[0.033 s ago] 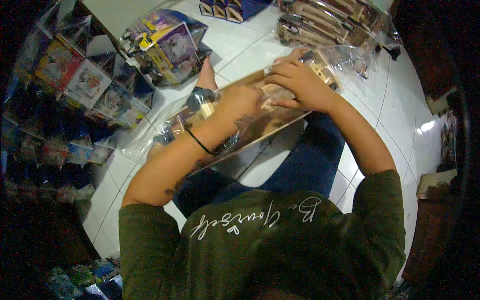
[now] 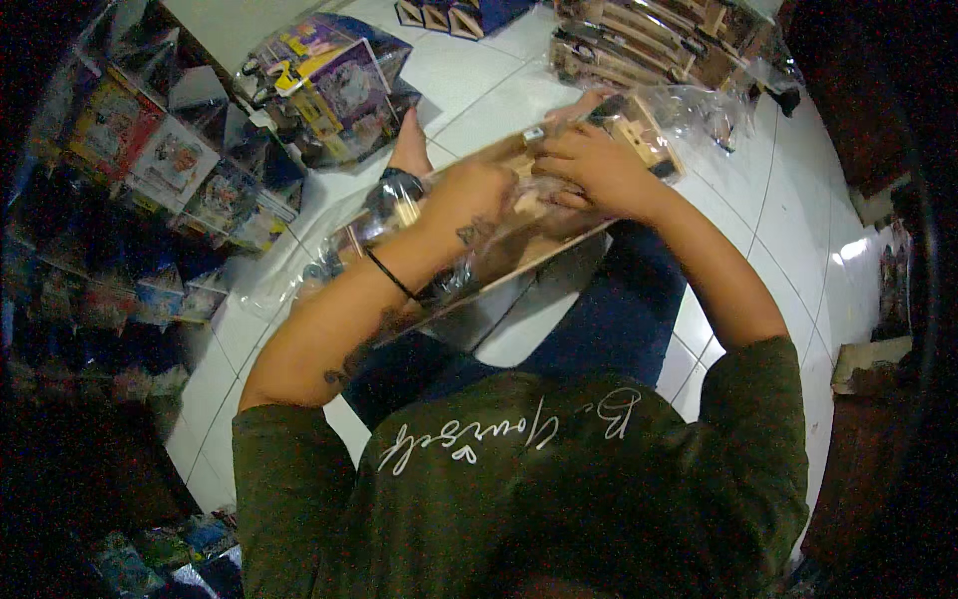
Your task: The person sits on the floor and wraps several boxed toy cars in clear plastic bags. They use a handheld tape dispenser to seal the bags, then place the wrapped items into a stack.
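Note:
A long, shallow wooden piece lies slantwise over my legs, its far side raised toward the right. Loose clear plastic wrap covers it and bunches past both ends. Near the middle, my left hand is closed, knuckles up, on the plastic; what its fingers grip is hidden. Just to the right, my right hand has bent fingers over the far edge, pinching the plastic against the wood. The two hands are a short gap apart. Pale wooden parts and dark pieces show through the wrap at both ends.
My bare foot rests beyond the wooden piece. A plastic-wrapped bundle of printed boxes stands at the far left, beside stacked packaged goods. More wrapped wooden pieces lie at the far right; blue triangular boxes sit between on white tiles.
My right thumb has drawn in and its fingers have curled more over the plastic. My left hand has shifted slightly left and up; the wooden piece has barely moved.

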`<state>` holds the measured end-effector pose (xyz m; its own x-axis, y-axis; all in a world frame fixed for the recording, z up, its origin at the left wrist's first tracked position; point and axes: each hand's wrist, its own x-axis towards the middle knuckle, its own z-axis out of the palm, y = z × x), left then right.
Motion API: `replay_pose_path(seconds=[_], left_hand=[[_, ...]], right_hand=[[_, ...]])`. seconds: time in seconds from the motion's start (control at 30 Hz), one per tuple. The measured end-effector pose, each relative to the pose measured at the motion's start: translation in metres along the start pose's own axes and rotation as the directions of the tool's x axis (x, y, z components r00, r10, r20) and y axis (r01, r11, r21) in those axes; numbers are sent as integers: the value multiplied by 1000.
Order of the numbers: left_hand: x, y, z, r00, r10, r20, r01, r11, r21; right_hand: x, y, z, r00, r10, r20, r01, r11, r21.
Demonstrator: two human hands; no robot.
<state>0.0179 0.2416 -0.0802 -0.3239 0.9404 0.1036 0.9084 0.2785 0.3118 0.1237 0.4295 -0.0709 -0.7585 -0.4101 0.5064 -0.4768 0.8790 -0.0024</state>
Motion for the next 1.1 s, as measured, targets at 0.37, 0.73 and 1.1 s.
replay_pose_path(seconds=[0.37,0.73,1.1], left_hand=[[22,0,30,997,11,79,-44,904,425],[31,-13,18,983,21,181,-68,964,258],[32,-15,19,991,16,136,-40,984,175]], right_hand=[[-20,20,30,969,237,69,-245,957,154],[-465,8,170,-434,859,272,-896,-441,-39],[-245,39,-21,-179,934,-308,0,313,950]])
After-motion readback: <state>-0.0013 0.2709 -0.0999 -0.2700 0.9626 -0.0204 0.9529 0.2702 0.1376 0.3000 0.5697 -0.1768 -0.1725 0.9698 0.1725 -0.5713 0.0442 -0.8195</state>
